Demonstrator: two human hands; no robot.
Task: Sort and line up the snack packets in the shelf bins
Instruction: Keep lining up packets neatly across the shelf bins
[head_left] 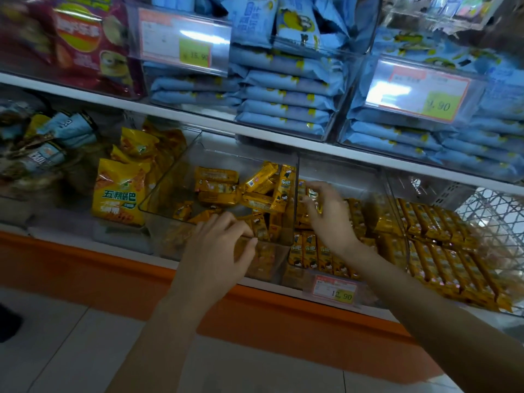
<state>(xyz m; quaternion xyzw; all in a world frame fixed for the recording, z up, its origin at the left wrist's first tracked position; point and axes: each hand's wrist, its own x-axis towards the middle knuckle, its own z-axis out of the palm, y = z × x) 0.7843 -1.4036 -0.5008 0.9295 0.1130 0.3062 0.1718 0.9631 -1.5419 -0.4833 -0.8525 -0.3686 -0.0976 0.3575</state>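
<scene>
Left hand [221, 242] curls over the front rim of the clear bin [170, 191], thumb outside, gripping it. Jumbled yellow packets [226, 188] lie inside. Right hand [329, 217] pinches one small packet [312, 193] between thumb and fingertips, above the adjacent bin [354, 177], which holds lined-up packets [312, 251].

Yellow price tag [334, 290], orange plinth [283, 316], tiled floor [71, 350]

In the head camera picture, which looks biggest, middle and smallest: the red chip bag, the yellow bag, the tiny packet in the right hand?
1. red chip bag
2. yellow bag
3. tiny packet, pinched by the right hand
Nearness could skew this.
</scene>
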